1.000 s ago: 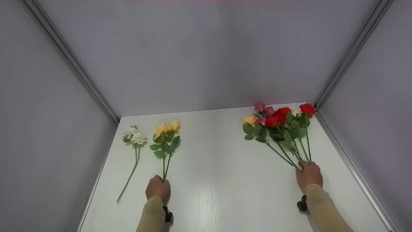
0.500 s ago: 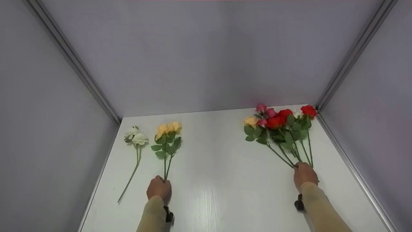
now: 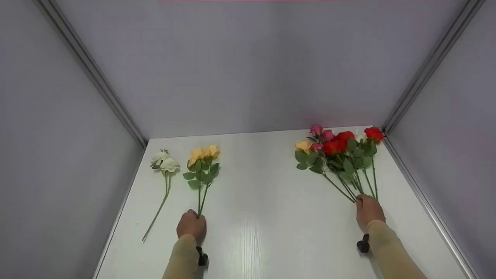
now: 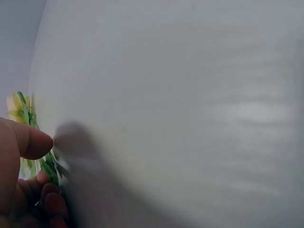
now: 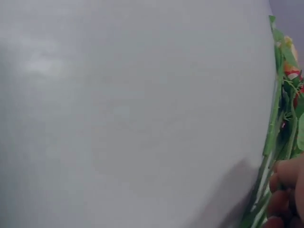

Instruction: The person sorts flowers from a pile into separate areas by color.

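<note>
Two yellow roses [image 3: 204, 154] with green leaves lie on the left half of the white table [image 3: 263, 193]. My left hand [image 3: 191, 225] pinches the lower ends of their stems; in the left wrist view its thumb [image 4: 35, 142] lies over the stems with the fingers curled below. Over at the right, a fanned bunch of red roses [image 3: 336, 142], pink roses [image 3: 316, 130], a yellow rose [image 3: 303, 145] and a white flower [image 3: 360, 136] lies flat. My right hand [image 3: 370, 212] grips rose stems at the bunch's lower end, its fingers [image 5: 282, 202] curled; exactly which stems is hidden.
Left of the yellow roses lie white flowers [image 3: 166, 162] on long thin stems. Grey panels enclose the table: a back wall [image 3: 255, 69], a left wall [image 3: 58, 147] and a right wall [image 3: 453, 128]. Metal rails run along the corners.
The right hand has shifted slightly left along the stem ends, showing more of the rightmost red rose's stem. The left hand stays on the yellow roses. The view has drifted slightly.
</note>
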